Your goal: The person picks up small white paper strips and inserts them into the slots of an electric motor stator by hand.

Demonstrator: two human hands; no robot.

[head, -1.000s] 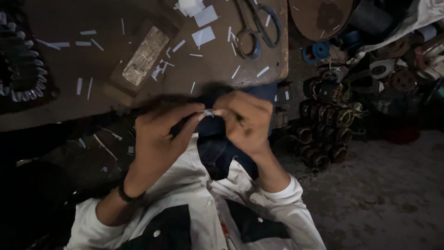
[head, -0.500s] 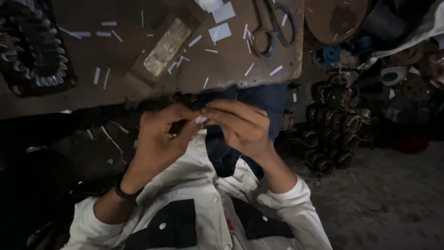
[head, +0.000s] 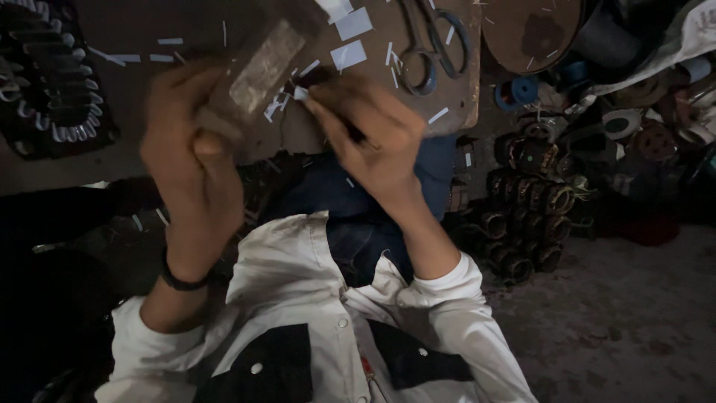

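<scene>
Both of your hands have risen from your lap to the near edge of the wooden board (head: 455, 89) since the earlier frames, where they met over a small white slip above the blue trousers. Item one: your right hand (head: 373, 138), fingers closed narrowly, pinching a small white paper slip (head: 300, 93) at its fingertips, just over the board's near edge. Item two: your left hand (head: 186, 149), curled against the same edge, beside a flat rectangular block (head: 265, 67) lying on the board; whether it grips anything, you cannot tell, as motion blurs it. Item three: scissors (head: 432, 45), on the board, beyond your right hand. Item four: loose white paper pieces (head: 350, 37), scattered across the board. Item five: a wound stator (head: 45, 89), at the board's far left. Item six: stacked coils (head: 529, 201), on the ground right of the board. Handling note: keep the pinch light and near the slip's end so it stays flat, and steady your left hand against the board before placing.
</scene>
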